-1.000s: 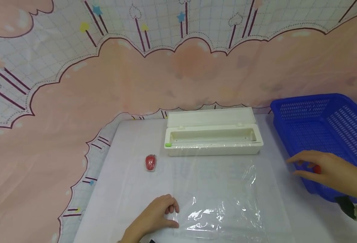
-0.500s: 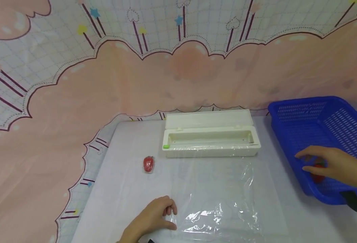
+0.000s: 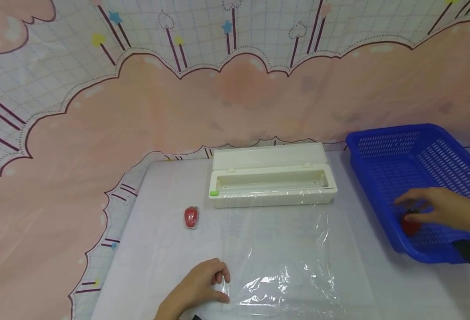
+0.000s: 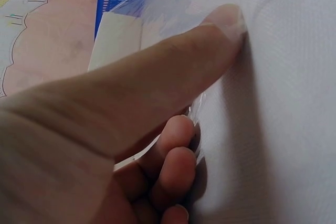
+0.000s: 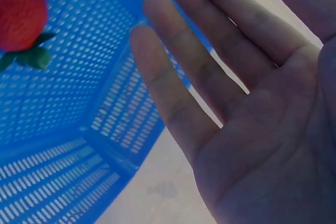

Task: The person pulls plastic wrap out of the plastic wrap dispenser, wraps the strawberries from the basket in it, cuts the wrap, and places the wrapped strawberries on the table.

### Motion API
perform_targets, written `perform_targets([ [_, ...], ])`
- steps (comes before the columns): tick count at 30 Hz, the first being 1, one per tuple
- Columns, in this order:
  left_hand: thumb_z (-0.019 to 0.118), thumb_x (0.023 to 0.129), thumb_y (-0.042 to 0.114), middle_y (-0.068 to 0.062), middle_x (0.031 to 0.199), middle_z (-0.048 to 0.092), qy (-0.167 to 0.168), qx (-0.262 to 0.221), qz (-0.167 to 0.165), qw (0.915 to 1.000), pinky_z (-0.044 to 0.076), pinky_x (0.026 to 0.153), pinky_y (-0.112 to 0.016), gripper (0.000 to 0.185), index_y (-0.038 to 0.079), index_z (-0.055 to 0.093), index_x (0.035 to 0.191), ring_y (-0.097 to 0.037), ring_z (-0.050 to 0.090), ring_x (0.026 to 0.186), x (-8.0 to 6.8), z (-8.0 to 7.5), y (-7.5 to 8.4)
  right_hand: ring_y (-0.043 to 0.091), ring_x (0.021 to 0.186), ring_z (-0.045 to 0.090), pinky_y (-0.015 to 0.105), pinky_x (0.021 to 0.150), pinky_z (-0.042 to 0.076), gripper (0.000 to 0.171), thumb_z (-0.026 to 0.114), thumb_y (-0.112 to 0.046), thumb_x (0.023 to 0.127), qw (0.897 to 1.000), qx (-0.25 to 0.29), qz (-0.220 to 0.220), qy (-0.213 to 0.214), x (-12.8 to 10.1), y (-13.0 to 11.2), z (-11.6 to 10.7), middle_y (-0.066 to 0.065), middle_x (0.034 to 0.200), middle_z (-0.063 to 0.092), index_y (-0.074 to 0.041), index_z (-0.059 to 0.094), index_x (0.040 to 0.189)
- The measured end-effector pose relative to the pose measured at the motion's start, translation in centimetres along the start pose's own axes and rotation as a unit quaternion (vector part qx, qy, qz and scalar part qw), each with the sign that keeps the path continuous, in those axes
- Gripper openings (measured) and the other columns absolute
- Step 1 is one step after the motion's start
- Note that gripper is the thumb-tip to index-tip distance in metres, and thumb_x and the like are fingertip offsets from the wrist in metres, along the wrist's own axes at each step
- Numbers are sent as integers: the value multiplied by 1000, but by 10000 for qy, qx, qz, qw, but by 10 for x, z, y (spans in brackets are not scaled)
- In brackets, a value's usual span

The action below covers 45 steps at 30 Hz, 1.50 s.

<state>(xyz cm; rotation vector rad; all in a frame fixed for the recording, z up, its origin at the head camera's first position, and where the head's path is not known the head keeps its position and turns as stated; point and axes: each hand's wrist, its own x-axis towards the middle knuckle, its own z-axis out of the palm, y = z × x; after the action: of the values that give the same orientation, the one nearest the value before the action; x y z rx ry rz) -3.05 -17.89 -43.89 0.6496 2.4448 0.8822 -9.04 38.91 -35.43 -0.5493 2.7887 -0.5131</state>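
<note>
Inside the blue basket (image 3: pixel 372 195), a red strawberry (image 3: pixel 410 226) with green leaves lies near the front left wall. My right hand (image 3: pixel 443 211) is over it, and its thumb partly covers the berry in the head view. From the right wrist, the fingers (image 5: pixel 176 103) look extended, with the strawberry (image 5: pixel 21 11) apart from them. At the front of the table my left hand (image 3: pixel 199 284) holds the near left edge of a sheet of clear plastic wrap (image 3: pixel 283 253). The left thumb (image 4: pixel 226 30) presses on the film edge; the other fingers curl against it.
A white wrap dispenser (image 3: pixel 272 200) stands at the back with its lid raised and a green slider at its left end. The wrap stretches forward from it. A second strawberry, film-covered (image 3: pixel 191 217), lies left on the white tabletop (image 3: pixel 151 258).
My right hand has moved further into the basket, over the strawberry there. My left hand stays on the film edge. The head view has shifted slightly.
</note>
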Motion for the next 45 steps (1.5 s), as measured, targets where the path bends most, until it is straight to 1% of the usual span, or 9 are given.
perform_targets([
  [4, 91, 66, 29, 15, 76, 47, 45, 2, 27, 10000, 40, 65, -16, 37, 26, 61, 88, 2, 43, 70, 0, 0, 0, 27, 91, 70, 36, 73, 60, 36, 79, -12, 80, 9987, 306, 143, -387, 4, 11, 0, 14, 106, 73, 3, 69, 111],
  [8, 91, 66, 30, 15, 77, 48, 62, -34, 73, 9999, 40, 65, -17, 37, 25, 61, 88, 2, 43, 70, 0, 1, 0, 29, 93, 69, 40, 76, 60, 35, 80, -17, 80, 9967, 254, 183, -743, 7, 20, 0, 13, 106, 73, -1, 71, 110],
  [15, 91, 66, 29, 15, 76, 48, 70, 4, 32, 10000, 40, 65, -16, 37, 26, 61, 87, 2, 43, 69, -1, 1, -1, 2, 97, 63, 41, 76, 59, 33, 84, -23, 75, 9955, -76, -260, -903, 11, 31, -1, 7, 106, 74, -11, 75, 105],
  [20, 91, 65, 29, 15, 76, 47, 25, 8, -68, 10000, 39, 64, -17, 38, 26, 61, 87, 2, 42, 68, -3, 0, -1, 27, 101, 66, 47, 79, 58, 33, 84, -18, 75, 9914, 122, 18, -1301, 16, 30, -1, 9, 109, 72, -10, 75, 106],
  [23, 91, 65, 29, 15, 76, 47, -9, -16, -103, 9999, 39, 64, -17, 38, 26, 61, 87, 2, 42, 68, -3, 0, -2, 32, 99, 65, 43, 80, 58, 34, 85, -14, 74, 9888, 166, 210, -1470, 17, 30, -1, 8, 109, 71, -9, 74, 106],
  [26, 91, 66, 30, 15, 76, 47, -30, -19, -120, 9999, 39, 64, -17, 38, 27, 61, 87, 3, 42, 68, -3, 1, -2, 21, 94, 65, 33, 78, 58, 35, 85, -12, 72, 9885, 147, 167, -1497, 17, 33, 1, 4, 106, 70, -7, 74, 105],
  [32, 91, 65, 30, 16, 77, 47, -15, -52, -84, 10000, 39, 64, -17, 38, 27, 61, 87, 3, 43, 68, -5, 2, -2, 12, 89, 62, 27, 74, 55, 35, 83, -7, 73, 9843, 425, 178, -1706, 17, 36, 4, 3, 104, 69, -1, 71, 105],
  [36, 91, 65, 29, 16, 77, 48, -26, -79, -82, 9999, 40, 65, -17, 37, 27, 61, 87, 3, 43, 68, -4, 2, -1, -2, 84, 53, 21, 69, 51, 35, 81, -4, 73, 9837, 621, 83, -1683, 15, 42, 9, 2, 101, 64, 2, 68, 105],
  [45, 91, 65, 29, 15, 77, 48, 31, -95, -49, 9999, 40, 65, -17, 37, 26, 62, 87, 3, 43, 69, -3, 1, -1, 12, 82, 53, 24, 65, 50, 32, 79, -2, 75, 9747, 789, 583, -2009, 21, 46, 13, 2, 95, 61, 2, 67, 104],
])
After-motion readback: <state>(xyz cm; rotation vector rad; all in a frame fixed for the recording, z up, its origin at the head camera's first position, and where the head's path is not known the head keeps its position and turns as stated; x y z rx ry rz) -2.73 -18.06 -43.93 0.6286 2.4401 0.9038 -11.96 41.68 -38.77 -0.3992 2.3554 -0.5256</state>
